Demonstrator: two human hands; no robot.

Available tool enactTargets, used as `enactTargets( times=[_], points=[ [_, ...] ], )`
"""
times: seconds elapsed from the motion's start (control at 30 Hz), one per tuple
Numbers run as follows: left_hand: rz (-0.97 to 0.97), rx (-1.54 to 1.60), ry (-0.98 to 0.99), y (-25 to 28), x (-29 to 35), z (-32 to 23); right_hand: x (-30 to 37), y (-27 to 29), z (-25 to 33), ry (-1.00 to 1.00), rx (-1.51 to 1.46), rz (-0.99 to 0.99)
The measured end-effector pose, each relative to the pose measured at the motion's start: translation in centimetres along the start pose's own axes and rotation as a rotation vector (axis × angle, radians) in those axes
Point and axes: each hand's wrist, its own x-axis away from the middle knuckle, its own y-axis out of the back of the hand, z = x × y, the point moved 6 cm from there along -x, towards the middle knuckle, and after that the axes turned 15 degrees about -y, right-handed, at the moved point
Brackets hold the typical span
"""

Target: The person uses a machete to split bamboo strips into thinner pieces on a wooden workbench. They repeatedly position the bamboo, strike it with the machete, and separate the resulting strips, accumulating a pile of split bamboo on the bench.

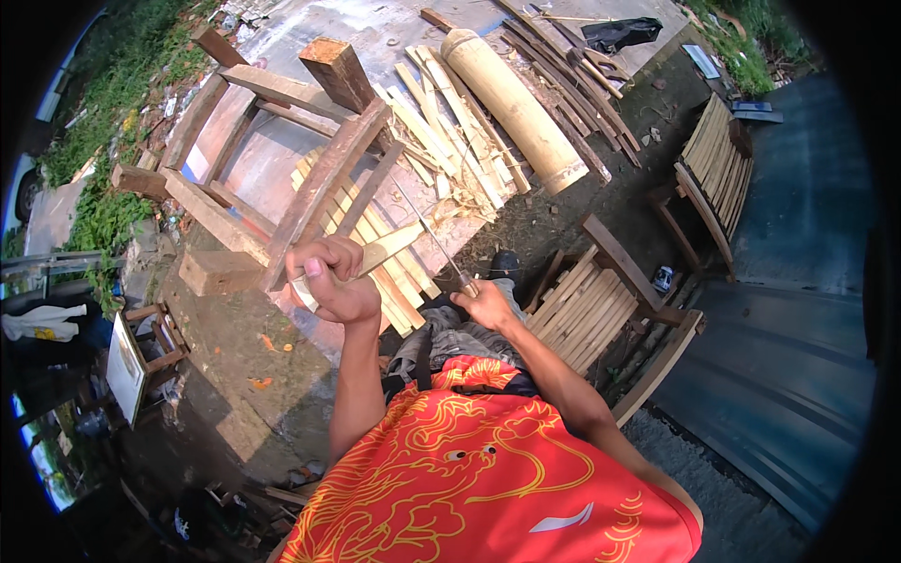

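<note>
My left hand (335, 281) is closed round a pale bamboo strip (387, 248), which points away to the right. In my right hand (485, 306) is the wooden handle of a long, narrow-bladed knife (437, 240). The blade slants up and left, past the strip's far end; whether it touches the strip I cannot tell. Curled shavings (457, 208) lie around that end. Several split bamboo slats (402, 298) lie below the strip. Close beyond my left hand stands an upturned wooden frame (324, 192) with thick legs.
A thick bamboo pole (511, 108) lies ahead beside more split strips (434, 103). Dark wooden lengths (587, 98) are piled to its right. A slatted bamboo seat (587, 314) stands near my right arm, another slatted piece (721, 155) beyond it. Blue metal sheeting (798, 328) borders the right side.
</note>
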Motion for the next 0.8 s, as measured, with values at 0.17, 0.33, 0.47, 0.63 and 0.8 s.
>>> enactTargets(
  times=[0.17, 0.33, 0.47, 0.63, 0.8],
  points=[
    [0.07, 0.02, -0.008, -0.2, 0.6, -0.3, 0.4, -0.8, 0.7, 0.079, 0.025, 0.039],
    [0.084, 0.005, -0.022, -0.3, 0.9, -0.6, -2.1, -1.1, -1.2, -0.277, -0.115, 0.086],
    [0.039, -0.012, -0.003, 0.1, 0.7, -0.1, -1.9, -1.3, -0.3, -0.198, -0.069, 0.074],
    [0.073, 0.034, 0.016, 0.7, 0.0, 0.3, -2.1, -1.0, 1.5, -0.089, 0.014, -0.024],
    [-0.068, -0.037, 0.039, 2.6, -1.5, 0.8, -1.3, -0.5, 2.7, -0.071, 0.041, -0.046]
  ],
)
